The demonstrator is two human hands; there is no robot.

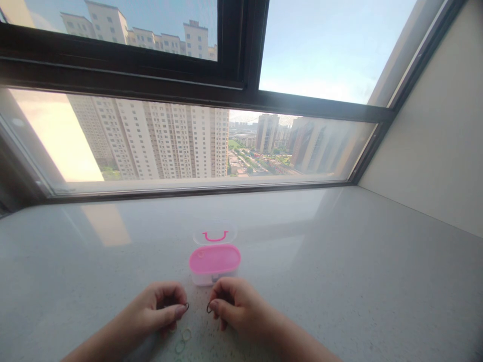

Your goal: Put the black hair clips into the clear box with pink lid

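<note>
My left hand (162, 307) is closed, pinching a small dark ring (187, 305), like a hair tie, between thumb and forefinger. Another small dark ring (208, 307) is pinched in my right hand (236, 304), a short gap away. Just beyond my hands stands an oval box (215, 260) with a pink top and a see-through lower part; something dark shows inside it. Behind the box lies a clear lid with a pink handle (216, 238). On the surface between my wrists are a pale ring (186, 334) and a greenish ring (180, 346).
A pale speckled sill (339, 281) spreads around the box and my hands. Along its far edge runs a dark-framed window (241, 103), with tall buildings outside. A plain wall (426, 166) rises on the right.
</note>
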